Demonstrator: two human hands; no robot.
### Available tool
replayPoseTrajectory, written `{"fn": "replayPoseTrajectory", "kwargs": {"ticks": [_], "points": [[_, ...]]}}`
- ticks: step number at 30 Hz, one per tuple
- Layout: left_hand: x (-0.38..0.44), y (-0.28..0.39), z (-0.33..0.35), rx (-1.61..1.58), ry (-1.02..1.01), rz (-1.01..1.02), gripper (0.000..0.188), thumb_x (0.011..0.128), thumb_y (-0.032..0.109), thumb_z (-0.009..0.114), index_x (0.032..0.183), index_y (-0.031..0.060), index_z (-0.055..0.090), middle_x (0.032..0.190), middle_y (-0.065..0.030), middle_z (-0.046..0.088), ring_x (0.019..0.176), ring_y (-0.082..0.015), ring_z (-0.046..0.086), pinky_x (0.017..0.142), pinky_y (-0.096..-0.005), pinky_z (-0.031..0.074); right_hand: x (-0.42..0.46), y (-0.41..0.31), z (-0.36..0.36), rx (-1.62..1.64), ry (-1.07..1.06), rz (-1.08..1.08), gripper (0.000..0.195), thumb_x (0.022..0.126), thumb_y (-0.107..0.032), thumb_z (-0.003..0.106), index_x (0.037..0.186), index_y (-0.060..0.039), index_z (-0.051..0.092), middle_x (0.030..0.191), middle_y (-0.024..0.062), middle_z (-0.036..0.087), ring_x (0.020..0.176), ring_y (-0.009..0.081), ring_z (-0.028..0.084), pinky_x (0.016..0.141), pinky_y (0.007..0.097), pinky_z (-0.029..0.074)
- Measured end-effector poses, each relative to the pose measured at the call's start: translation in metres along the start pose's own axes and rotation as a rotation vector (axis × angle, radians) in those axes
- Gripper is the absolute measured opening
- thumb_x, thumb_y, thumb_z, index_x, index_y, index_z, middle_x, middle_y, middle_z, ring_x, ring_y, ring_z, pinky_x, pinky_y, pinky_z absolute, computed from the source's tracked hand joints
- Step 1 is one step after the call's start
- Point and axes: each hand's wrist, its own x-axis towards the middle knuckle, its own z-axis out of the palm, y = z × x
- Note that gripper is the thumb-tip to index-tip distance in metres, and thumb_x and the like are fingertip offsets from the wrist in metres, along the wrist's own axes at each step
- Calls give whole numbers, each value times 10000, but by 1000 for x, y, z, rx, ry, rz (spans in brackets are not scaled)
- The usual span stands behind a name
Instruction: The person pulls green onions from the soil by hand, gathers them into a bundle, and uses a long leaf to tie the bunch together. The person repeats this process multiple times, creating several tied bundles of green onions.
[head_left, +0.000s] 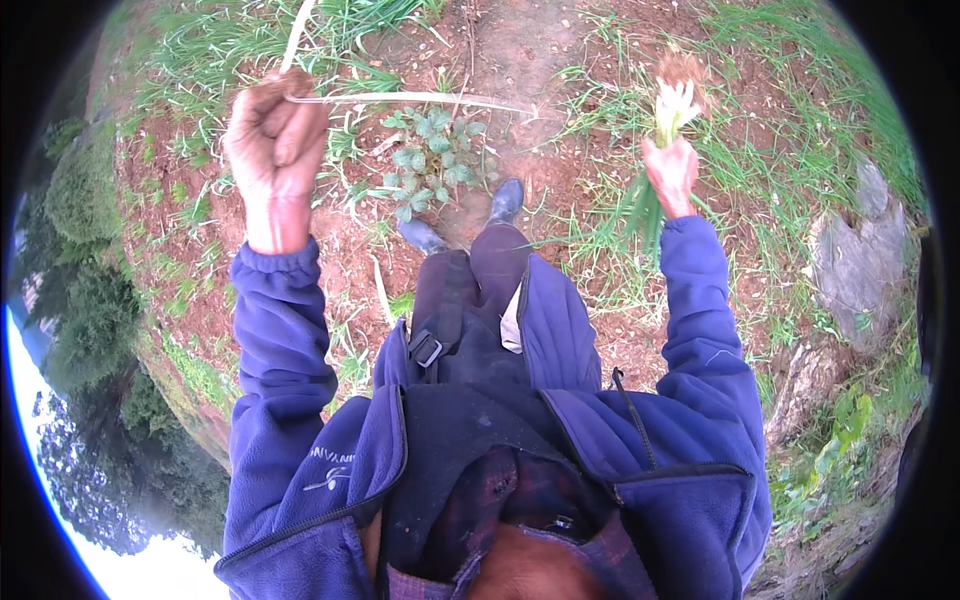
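My left hand (275, 142) is raised at the upper left, its fingers closed on a pale, flat plant strip (412, 97). One end of the strip reaches right across the view, blurred at its tip; another length rises from the fist to the top edge. At the upper right my right hand (671, 169) grips a bunch of green-leaved plants with white stalks (676, 105). Their brown roots point away from me, and the long green leaves hang back beside my right wrist.
A small broad-leaved plant (431, 154) grows just before my boots (507, 199). Grassy green plants (202, 67) stand in reddish soil on both sides of a bare dirt path (529, 52). Grey rocks (859, 255) lie at the right, and trees (90, 300) at the far left.
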Motion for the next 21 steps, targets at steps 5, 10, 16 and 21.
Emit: {"fn": "replayPoseTrajectory", "kwargs": {"ticks": [5, 10, 16, 21], "points": [[8, 85, -20, 74, -4, 151, 73, 876, 39, 616, 836, -15, 586, 747, -97, 650, 391, -68, 359, 337, -197, 276, -4, 91, 27, -126, -95, 159, 462, 754, -365, 704, 887, 77, 715, 843, 275, 707, 787, 403, 706, 708, 489, 548], [36, 1, -3, 697, 173, 111, 137, 868, 95, 694, 937, -20, 720, 654, -8, 592, 430, -44, 405, 378, -208, 294, -13, 100, 70, 236, -209, 72, 419, 798, -343, 760, 779, 67, 674, 670, 173, 654, 610, 281, 659, 612, 434, 525], [45, -67, 13, 474, 48, -107, 137, 870, 49, 672, 934, -68, 643, 622, 46, 468, 438, -22, 314, 374, -178, 249, -22, -15, 19, 955, -394, 96, 205, 890, -139, 651, 810, 49, 631, 571, 61, 592, 460, 144, 595, 424, 295, 480], [54, -87, 15, 330, -103, -201, 176, 888, 35, 676, 959, -110, 604, 693, -63, 565, 437, -22, 349, 347, -162, 267, -30, -101, -63, 1157, -419, 18, 191, 864, -99, 617, 931, 69, 679, 582, 61, 601, 465, 134, 589, 481, 277, 523]]}}
